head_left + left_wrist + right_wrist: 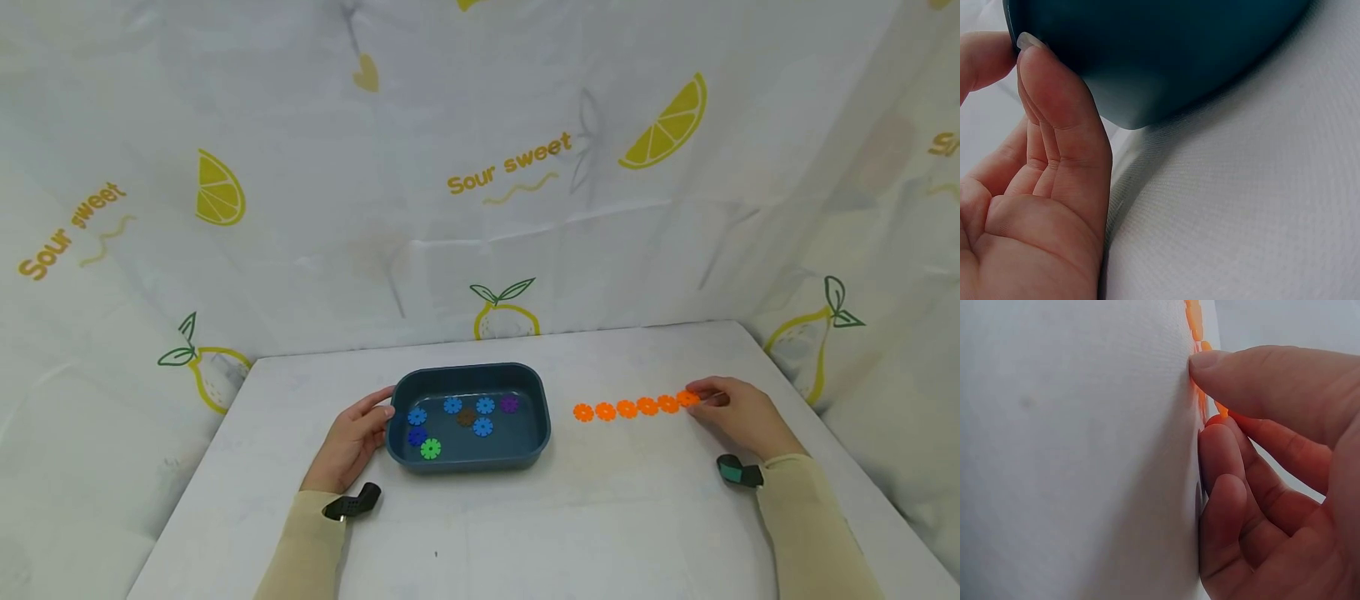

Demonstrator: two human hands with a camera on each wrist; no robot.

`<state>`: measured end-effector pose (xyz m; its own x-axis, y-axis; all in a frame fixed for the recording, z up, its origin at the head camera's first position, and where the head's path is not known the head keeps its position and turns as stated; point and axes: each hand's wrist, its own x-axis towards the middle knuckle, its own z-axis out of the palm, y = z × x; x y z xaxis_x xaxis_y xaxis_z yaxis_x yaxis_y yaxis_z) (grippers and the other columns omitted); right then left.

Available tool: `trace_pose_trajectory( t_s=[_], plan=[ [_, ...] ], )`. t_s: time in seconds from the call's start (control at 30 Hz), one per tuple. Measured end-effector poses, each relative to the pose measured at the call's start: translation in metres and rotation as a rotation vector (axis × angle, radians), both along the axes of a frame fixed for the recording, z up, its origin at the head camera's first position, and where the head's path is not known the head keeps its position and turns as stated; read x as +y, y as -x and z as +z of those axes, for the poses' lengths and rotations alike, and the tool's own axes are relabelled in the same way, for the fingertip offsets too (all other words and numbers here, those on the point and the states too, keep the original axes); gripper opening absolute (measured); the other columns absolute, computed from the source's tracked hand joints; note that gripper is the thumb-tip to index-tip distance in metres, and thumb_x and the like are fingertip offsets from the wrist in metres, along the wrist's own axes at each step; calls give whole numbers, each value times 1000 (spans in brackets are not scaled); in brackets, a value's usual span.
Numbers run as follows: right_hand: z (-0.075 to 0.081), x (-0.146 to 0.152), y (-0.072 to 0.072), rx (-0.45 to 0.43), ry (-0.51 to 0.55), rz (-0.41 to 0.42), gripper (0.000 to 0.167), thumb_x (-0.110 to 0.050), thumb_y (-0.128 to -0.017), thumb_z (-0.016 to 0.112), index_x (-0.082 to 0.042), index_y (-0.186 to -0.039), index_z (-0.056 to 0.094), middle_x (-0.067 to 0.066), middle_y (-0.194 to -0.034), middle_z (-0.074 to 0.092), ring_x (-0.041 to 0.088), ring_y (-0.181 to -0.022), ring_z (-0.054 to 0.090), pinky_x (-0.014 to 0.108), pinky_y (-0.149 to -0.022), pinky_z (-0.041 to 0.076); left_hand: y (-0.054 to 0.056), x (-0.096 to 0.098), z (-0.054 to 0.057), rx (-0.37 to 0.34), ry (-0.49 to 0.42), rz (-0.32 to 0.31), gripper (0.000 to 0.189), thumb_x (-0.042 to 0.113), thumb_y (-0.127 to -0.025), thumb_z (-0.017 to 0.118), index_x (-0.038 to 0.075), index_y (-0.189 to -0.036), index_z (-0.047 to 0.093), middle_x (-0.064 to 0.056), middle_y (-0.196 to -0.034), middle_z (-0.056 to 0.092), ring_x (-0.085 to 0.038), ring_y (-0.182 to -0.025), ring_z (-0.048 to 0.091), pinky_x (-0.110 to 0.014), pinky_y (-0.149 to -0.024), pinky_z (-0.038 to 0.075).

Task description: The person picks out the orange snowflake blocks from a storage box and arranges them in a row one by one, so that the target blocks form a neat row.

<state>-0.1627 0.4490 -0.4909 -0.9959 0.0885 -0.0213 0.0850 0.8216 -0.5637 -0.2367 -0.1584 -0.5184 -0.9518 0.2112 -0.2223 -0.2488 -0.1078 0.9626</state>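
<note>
A dark blue-grey rectangular tray sits mid-table in the head view. Inside lie several notched plastic discs: blue discs, a green disc, a brown disc and a purple disc. My left hand grips the tray's left end, thumb at the rim; the left wrist view shows the tray wall by the thumb. To the right, a row of orange notched discs stretches across the table. My right hand pinches its rightmost disc between thumb and fingers.
The white table ends at the back against a hanging white cloth printed with lemons and lettering. Each forearm wears a beige sleeve, and a dark wrist device sits on the left wrist, another device on the right.
</note>
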Motion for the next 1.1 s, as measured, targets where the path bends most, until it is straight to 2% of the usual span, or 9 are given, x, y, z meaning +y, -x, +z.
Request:
trace_pose_trajectory(
  t_s=[0.33, 0.73, 0.93, 1.1],
  plan=[
    [-1, 2, 1, -3, 7, 4, 44, -27, -99, 78, -2, -134, 70, 17, -115, 75, 27, -101, 66, 33, -82, 51, -2, 1, 1, -3, 10, 13, 54, 24, -107, 70, 13, -157, 54, -1, -123, 73, -13, -98, 67, -23, -87, 59],
    [-1, 2, 0, -13, 20, -10, 44, -28, -100, 78, -1, -134, 70, 17, -114, 75, 26, -99, 65, 32, -80, 51, 0, 1, 2, -10, 9, 5, 55, 26, -106, 70, 14, -158, 53, 0, -129, 72, -13, -102, 67, -23, -89, 58],
    [0, 2, 1, -26, 21, -13, 45, -28, -100, 78, -2, -135, 69, 18, -115, 74, 29, -101, 65, 33, -81, 50, 0, 1, 2, -17, 5, 6, 55, 25, -107, 70, 14, -158, 53, 1, -129, 73, -13, -103, 68, -23, -89, 58],
    [0, 2, 1, -13, 16, -3, 44, -29, -99, 78, -3, -134, 70, 16, -115, 75, 26, -100, 65, 33, -82, 51, 0, 1, 2, -15, 8, 8, 55, 25, -107, 69, 14, -158, 53, 1, -127, 73, -13, -101, 67, -23, -88, 58]
  ],
)
